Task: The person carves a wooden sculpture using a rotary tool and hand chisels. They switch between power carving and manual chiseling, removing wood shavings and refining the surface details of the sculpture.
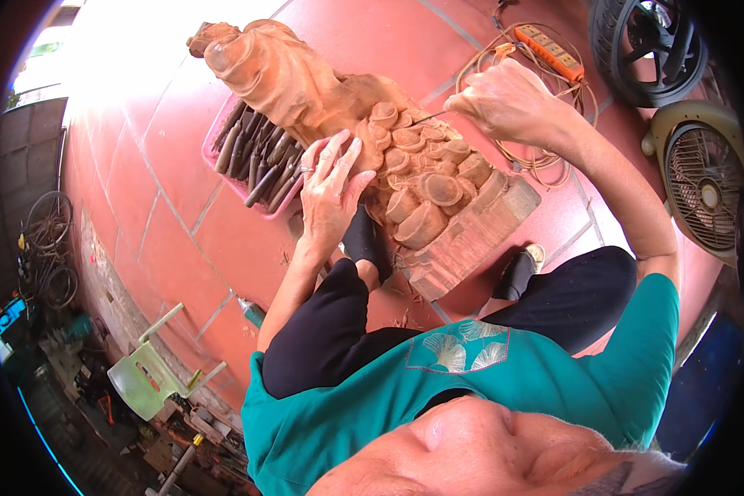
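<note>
A carved wooden sculpture lies tilted between my legs, with draped folds at its far end and rounded, bowl-like shapes nearer its square base. My left hand rests on the side of the carving with fingers stretched out, a ring on one of them. My right hand is closed around a thin carving tool, whose dark shaft points left onto the rounded shapes. The tool's handle is hidden in my fist, and its tip is too small to make out.
A pink basket of wood-handled tools stands left of the carving. At the far right are an orange power strip with coiled cable, a black wheel and a fan. A green chair and clutter are at lower left.
</note>
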{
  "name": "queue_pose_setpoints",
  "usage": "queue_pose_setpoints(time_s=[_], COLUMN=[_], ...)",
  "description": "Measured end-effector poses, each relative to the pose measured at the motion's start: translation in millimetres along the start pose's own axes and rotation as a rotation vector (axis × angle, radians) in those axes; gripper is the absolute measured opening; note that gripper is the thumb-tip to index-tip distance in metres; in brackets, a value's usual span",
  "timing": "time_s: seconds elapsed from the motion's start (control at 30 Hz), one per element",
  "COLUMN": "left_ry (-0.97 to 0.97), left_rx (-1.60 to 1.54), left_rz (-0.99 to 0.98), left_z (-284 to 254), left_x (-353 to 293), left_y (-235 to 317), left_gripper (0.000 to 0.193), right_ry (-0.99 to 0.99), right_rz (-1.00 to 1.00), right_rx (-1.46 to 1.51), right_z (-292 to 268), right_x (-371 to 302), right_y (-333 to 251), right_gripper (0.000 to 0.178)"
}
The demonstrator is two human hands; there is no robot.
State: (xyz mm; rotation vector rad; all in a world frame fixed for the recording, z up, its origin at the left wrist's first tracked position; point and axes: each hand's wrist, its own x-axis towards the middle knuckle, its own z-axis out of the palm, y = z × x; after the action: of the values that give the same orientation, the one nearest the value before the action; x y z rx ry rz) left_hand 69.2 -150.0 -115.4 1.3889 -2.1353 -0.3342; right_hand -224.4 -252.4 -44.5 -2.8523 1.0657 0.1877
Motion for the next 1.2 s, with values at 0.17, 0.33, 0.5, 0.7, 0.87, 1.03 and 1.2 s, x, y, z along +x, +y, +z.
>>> queue_pose_setpoints(time_s=[0.17, 0.33, 0.5, 0.7, 0.87, 1.03, 1.2], left_ry=[-0.001, 0.013, 0.022, -0.001, 0.007, 0.016, 0.029], left_rx=[0.004, -0.001, 0.003, 0.009, 0.006, 0.003, -0.002], left_rz=[0.008, -0.002, 0.002, -0.001, -0.003, 0.01, 0.019], left_z=[1, 1, 1, 0, 1, 2, 1], left_x=[1, 0, -1, 0, -1, 0, -1], left_y=[1, 0, 0, 0, 0, -1, -2], left_gripper=[0.045, 0.045, 0.044, 0.043, 0.043, 0.043, 0.043], right_ry=[0.052, -0.018, 0.081, -0.019, -0.043, 0.158, 0.097], right_rz=[-0.078, 0.049, 0.067, 0.084, 0.079, 0.145, 0.232], right_rx=[-0.086, -0.002, -0.061, -0.104, -0.126, -0.165, -0.114], right_z=[-22, -12, 5, -9, -12, -1, -5], right_x=[22, 5, -11, -11, -6, 1, -15], right_y=[-24, -15, -27, -48, -44, -25, -14], right_gripper=[0.009, 0.013, 0.018, 0.015, 0.016, 0.01, 0.021])
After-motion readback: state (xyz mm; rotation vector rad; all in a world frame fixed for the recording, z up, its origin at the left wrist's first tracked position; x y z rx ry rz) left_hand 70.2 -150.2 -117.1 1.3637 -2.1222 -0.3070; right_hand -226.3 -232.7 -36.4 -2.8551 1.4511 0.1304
